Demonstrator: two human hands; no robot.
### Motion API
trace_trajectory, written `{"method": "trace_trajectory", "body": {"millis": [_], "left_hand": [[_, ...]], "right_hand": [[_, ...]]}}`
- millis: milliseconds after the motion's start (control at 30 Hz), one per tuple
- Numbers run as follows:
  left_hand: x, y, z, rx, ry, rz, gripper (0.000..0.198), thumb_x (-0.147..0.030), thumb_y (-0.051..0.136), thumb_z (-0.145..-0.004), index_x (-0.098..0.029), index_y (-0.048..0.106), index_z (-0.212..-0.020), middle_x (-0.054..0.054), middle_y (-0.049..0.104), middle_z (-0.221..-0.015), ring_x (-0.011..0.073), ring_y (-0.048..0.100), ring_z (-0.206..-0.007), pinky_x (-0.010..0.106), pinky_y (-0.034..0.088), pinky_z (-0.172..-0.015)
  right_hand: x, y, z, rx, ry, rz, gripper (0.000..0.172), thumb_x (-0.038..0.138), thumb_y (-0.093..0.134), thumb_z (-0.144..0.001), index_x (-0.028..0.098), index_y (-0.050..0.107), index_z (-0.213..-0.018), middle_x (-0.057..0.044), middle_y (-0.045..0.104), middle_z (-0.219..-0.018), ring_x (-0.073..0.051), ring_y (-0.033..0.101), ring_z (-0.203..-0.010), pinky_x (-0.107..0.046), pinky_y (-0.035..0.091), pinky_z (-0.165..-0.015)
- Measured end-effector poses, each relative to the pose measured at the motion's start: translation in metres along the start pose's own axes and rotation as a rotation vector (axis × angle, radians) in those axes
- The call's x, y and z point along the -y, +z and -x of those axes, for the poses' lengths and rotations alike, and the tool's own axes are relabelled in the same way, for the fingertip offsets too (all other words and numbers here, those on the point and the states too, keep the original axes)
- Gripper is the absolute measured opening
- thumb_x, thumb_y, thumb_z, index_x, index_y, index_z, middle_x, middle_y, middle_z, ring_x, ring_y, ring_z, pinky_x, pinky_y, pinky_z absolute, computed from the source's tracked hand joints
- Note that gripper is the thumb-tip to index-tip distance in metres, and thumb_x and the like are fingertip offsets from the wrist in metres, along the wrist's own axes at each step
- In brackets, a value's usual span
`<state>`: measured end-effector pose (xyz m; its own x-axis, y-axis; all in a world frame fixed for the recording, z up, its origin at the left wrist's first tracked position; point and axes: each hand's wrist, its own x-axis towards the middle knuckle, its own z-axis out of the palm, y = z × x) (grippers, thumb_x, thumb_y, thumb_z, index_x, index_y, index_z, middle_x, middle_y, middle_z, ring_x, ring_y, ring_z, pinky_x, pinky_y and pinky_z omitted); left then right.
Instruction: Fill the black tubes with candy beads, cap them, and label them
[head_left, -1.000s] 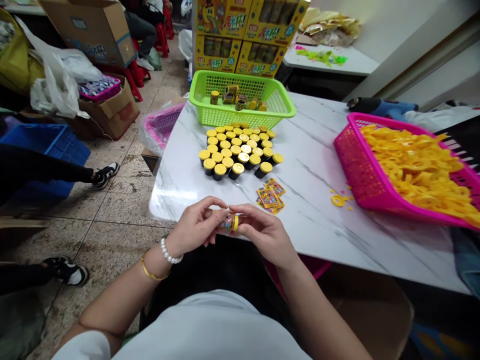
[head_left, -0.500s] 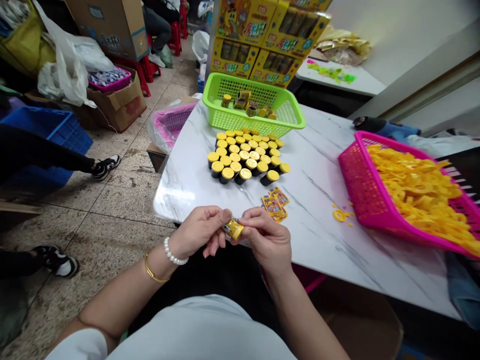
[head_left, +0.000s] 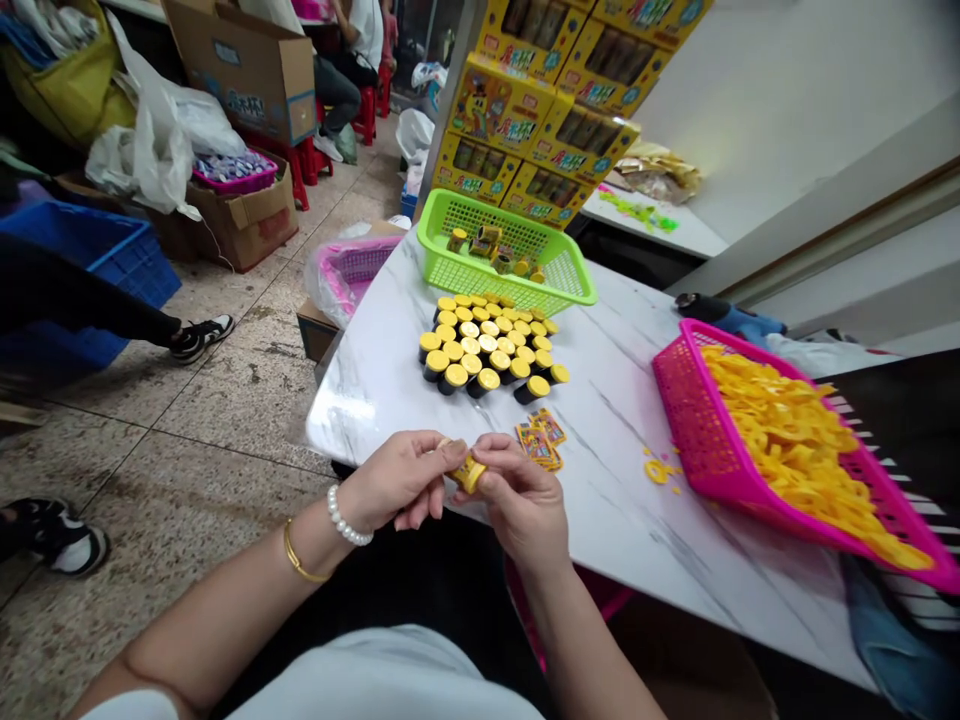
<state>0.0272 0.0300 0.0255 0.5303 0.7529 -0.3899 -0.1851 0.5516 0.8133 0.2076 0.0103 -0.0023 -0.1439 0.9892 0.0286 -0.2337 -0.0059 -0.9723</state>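
Note:
Just beyond the table's near edge, my left hand (head_left: 405, 478) and my right hand (head_left: 531, 508) pinch a small jar with a yellow printed wrap (head_left: 470, 474) between them. My thumbs and fingertips cover much of the jar. Close to my right hand lies a small pile of flat orange-yellow printed labels (head_left: 538, 442). Several black jars with yellow lids (head_left: 487, 345) stand grouped on the table ahead of my hands. Behind them, a green basket (head_left: 581, 285) contains several jars with printed wraps, some lying on their sides.
A pink basket (head_left: 686, 455) heaped with yellow plastic rings (head_left: 780, 430) stands on the white table (head_left: 600, 540) at right. Yellow scraps (head_left: 660, 470) lie beside it. Stacked yellow boxes (head_left: 517, 120) rise behind. Another person's leg and shoe (head_left: 201, 338) extend in at left.
The view has shifted, so the table's contents sit lower in the picture. Both hands still pinch the jar, which has tilted slightly, with more of its wrap covered by fingers.

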Motion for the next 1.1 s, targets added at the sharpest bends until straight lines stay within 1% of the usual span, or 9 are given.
{"method": "trace_trajectory", "body": {"millis": [200,400,467,533,600,733,833,967,1100], "left_hand": [[-0.001,0.003,-0.008,-0.038,0.033,0.015,0.061,-0.076,0.063,-0.073,-0.017,0.055,-0.08,-0.003,0.057,-0.047,0.0058,0.039,-0.026,0.014,0.022,-0.025],[0.001,0.002,-0.013,-0.152,0.113,0.093,0.071,-0.07,0.073,-0.067,-0.015,0.054,-0.107,-0.002,0.062,-0.056,0.0094,0.052,-0.036,0.015,0.034,-0.031],[0.003,0.0,-0.012,-0.176,0.127,0.056,0.073,-0.068,0.075,-0.066,-0.014,0.054,-0.11,-0.002,0.063,-0.059,0.01,0.054,-0.038,0.016,0.037,-0.032],[0.007,-0.002,-0.009,-0.22,0.158,0.001,0.071,-0.067,0.076,-0.065,-0.014,0.056,-0.108,-0.002,0.062,-0.06,0.0101,0.054,-0.04,0.017,0.039,-0.033],[0.012,-0.005,-0.004,-0.276,0.21,-0.067,0.066,-0.066,0.075,-0.068,-0.013,0.058,-0.104,-0.002,0.062,-0.062,0.0097,0.055,-0.042,0.017,0.04,-0.035],[0.021,-0.007,0.006,-0.309,0.267,-0.206,0.05,-0.058,0.068,-0.079,-0.013,0.063,-0.099,0.0,0.062,-0.065,0.0088,0.055,-0.045,0.017,0.041,-0.038],[0.022,-0.002,0.006,-0.288,0.251,-0.306,0.041,-0.051,0.067,-0.082,-0.013,0.066,-0.095,0.001,0.063,-0.065,0.0082,0.054,-0.046,0.017,0.04,-0.039],[0.017,0.012,-0.006,-0.285,0.234,-0.308,0.039,-0.051,0.068,-0.079,-0.014,0.065,-0.088,0.0,0.062,-0.063,0.0082,0.052,-0.044,0.017,0.036,-0.037],[0.012,0.026,-0.016,-0.329,0.241,-0.244,0.043,-0.054,0.072,-0.074,-0.013,0.065,-0.086,0.001,0.063,-0.066,0.008,0.05,-0.044,0.018,0.034,-0.037]], "right_hand": [[0.026,-0.006,-0.02,0.117,-0.048,0.106,0.012,0.022,0.081,-0.075,0.028,0.079,-0.086,-0.003,0.06,-0.106,-0.013,0.07,-0.066,-0.036,0.067,-0.062],[0.095,-0.029,-0.151,-0.238,-0.372,0.316,0.021,0.032,0.081,-0.073,0.021,0.076,-0.09,-0.003,0.068,-0.099,-0.014,0.07,-0.068,-0.036,0.065,-0.07],[0.116,-0.037,-0.191,-0.28,-0.457,0.47,0.029,0.033,0.077,-0.075,0.021,0.075,-0.102,-0.005,0.069,-0.106,-0.014,0.069,-0.076,-0.036,0.064,-0.074],[0.127,-0.043,-0.205,-0.247,-0.378,0.61,0.037,0.03,0.074,-0.076,0.022,0.073,-0.112,-0.006,0.069,-0.11,-0.014,0.068,-0.074,-0.035,0.063,-0.068],[0.125,-0.047,-0.189,-0.236,-0.332,0.755,0.032,0.029,0.07,-0.079,0.02,0.075,-0.109,-0.006,0.072,-0.104,-0.015,0.067,-0.069,-0.033,0.06,-0.064],[0.085,-0.058,-0.099,-0.281,-0.464,1.189,0.019,0.033,0.066,-0.084,0.021,0.08,-0.089,-0.005,0.072,-0.08,-0.016,0.065,-0.07,-0.031,0.054,-0.07],[0.043,-0.077,-0.044,-0.336,-0.311,1.343,0.017,0.032,0.067,-0.083,0.023,0.081,-0.087,-0.004,0.07,-0.077,-0.015,0.062,-0.063,-0.029,0.049,-0.062],[0.011,-0.094,-0.024,-0.352,-0.248,1.315,0.017,0.029,0.065,-0.084,0.021,0.077,-0.076,-0.005,0.069,-0.074,-0.019,0.063,-0.072,-0.031,0.05,-0.068],[0.015,-0.068,-0.022,-0.383,-0.495,1.229,0.015,0.028,0.067,-0.086,0.022,0.076,-0.077,-0.005,0.068,-0.076,-0.02,0.062,-0.08,-0.035,0.051,-0.077]]}}
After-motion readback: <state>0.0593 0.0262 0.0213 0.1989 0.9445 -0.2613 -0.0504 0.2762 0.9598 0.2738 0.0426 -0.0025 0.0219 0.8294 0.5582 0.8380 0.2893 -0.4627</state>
